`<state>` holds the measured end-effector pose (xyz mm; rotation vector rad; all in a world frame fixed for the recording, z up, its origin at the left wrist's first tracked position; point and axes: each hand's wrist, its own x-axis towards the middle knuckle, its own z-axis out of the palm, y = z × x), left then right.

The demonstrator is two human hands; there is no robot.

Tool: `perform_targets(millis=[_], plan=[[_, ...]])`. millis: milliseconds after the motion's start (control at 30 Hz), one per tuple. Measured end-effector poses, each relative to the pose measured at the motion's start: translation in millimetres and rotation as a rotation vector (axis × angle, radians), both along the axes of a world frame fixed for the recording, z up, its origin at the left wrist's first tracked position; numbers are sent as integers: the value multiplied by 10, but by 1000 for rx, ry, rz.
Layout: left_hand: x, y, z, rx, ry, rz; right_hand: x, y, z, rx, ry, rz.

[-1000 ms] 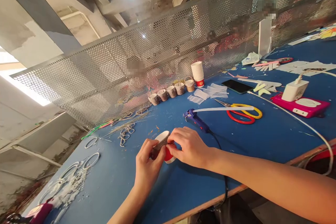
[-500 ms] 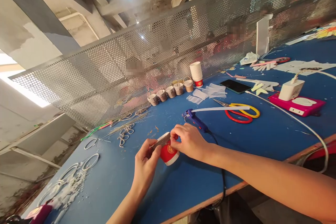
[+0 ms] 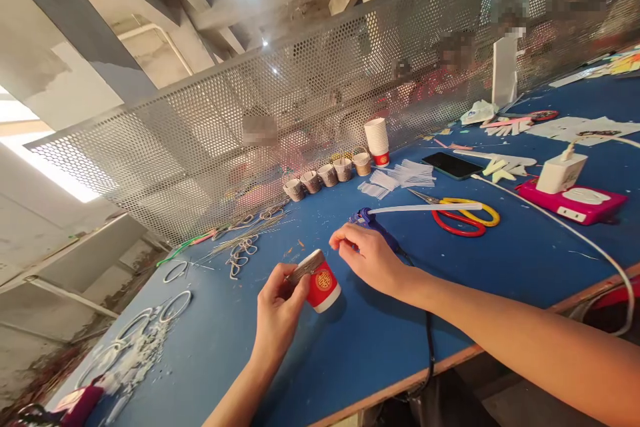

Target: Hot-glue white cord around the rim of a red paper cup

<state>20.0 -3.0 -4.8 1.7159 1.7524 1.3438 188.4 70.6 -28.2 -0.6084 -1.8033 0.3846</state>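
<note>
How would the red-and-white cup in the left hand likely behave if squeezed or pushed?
The cup is probably light: the left hand alone holds it, tilted. It looks like paper, so a hard squeeze would likely dent it. Its round shape may let it roll if pushed on its side.

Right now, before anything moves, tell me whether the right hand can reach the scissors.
Probably yes: the right hand seems to hold nothing, and the near side of the scissors looks unobstructed, though the glue gun's white stick appears to cross them.
</note>
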Motion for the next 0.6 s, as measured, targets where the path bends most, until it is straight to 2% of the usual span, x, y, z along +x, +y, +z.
perform_targets(millis=[67, 167, 333, 600], plan=[[-3, 0, -6, 9, 21, -1, -23, -80, 9, 88, -54, 68], [-3, -2, -17, 62, 99, 8, -88, -187, -6, 186, -134, 26], [8, -5, -48, 255, 292, 7, -167, -253, -31, 102, -160, -74], [18, -6, -103, 437, 447, -60, -195, -238, -62, 76, -178, -89]])
